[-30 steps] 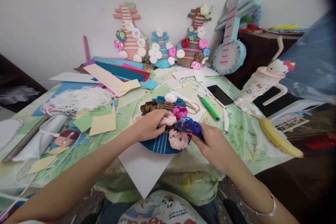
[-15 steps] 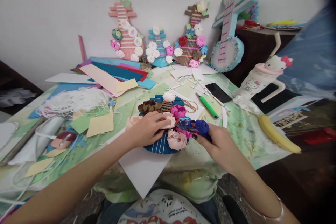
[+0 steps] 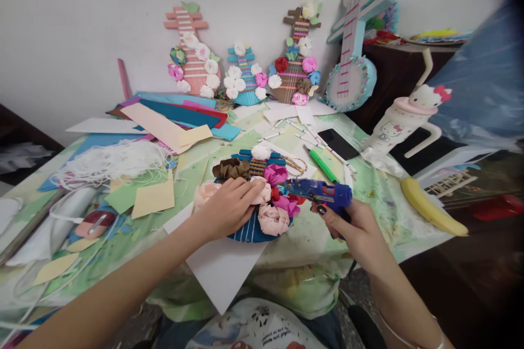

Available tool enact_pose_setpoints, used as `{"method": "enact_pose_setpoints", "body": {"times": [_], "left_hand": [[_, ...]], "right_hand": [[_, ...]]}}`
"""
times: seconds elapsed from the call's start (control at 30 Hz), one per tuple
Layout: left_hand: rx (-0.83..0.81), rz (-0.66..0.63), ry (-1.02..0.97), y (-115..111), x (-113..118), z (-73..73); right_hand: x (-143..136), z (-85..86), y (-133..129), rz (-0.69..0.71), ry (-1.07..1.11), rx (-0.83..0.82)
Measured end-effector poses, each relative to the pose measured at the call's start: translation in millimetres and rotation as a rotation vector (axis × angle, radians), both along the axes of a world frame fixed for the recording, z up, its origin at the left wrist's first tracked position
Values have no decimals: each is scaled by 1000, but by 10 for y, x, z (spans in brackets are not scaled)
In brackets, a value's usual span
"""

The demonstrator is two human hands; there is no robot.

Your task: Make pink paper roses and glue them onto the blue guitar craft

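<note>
A blue lute-shaped craft (image 3: 249,229) with white strings lies in front of me, covered with crepe-paper flowers. My left hand (image 3: 229,204) lies over its left side, its fingertips closed on a pale pink paper flower (image 3: 262,190). My right hand (image 3: 354,229) grips a blue hot glue gun (image 3: 327,192), whose nozzle points left at the flowers. Beside the nozzle sit a magenta flower (image 3: 275,174) and a bright pink one (image 3: 289,205). Another pale pink flower (image 3: 273,220) is below, and a brown flower (image 3: 231,169) is at the upper left. White paper (image 3: 225,272) lies under the craft.
Gold-handled scissors (image 3: 297,165), a green marker (image 3: 323,165) and a phone (image 3: 339,143) lie behind the craft. White string (image 3: 114,163) and paper sheets (image 3: 176,112) fill the left. A tumbler (image 3: 399,125) and a banana (image 3: 432,208) are at right. Finished lutes (image 3: 192,60) lean on the wall.
My right hand has drawn the glue gun back to the right, away from the flowers, uncovering red and bright pink ones. My left hand stays at the pale pink flower.
</note>
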State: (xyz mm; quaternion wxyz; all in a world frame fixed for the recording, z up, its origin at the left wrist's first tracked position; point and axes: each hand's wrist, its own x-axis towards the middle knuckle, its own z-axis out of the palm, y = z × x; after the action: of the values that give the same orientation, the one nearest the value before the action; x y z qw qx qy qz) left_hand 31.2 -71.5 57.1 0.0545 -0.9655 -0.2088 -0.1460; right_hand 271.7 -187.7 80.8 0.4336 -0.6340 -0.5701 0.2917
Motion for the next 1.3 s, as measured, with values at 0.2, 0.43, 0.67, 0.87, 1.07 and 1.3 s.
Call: {"method": "enact_pose_setpoints", "body": {"times": [0.2,0.43,0.67,0.87,1.07,1.3], "left_hand": [[-173,89,-182,-47,-46,-23],[-127,49,-147,-95,-49,-13],[77,0,-26,-106,-47,-44],[162,-32,11,-128,-79,-122],[196,-9,15,-175,-121,-152],[91,394,-599,-527,-393,-197]], "right_hand": [[15,-93,-41,-19,373,32],[-4,-155,-69,-42,561,89],[-21,-137,-97,-96,642,116],[-25,-117,-86,-130,636,123],[-38,-130,-93,-143,662,138],[163,-234,-96,-345,484,233]]}}
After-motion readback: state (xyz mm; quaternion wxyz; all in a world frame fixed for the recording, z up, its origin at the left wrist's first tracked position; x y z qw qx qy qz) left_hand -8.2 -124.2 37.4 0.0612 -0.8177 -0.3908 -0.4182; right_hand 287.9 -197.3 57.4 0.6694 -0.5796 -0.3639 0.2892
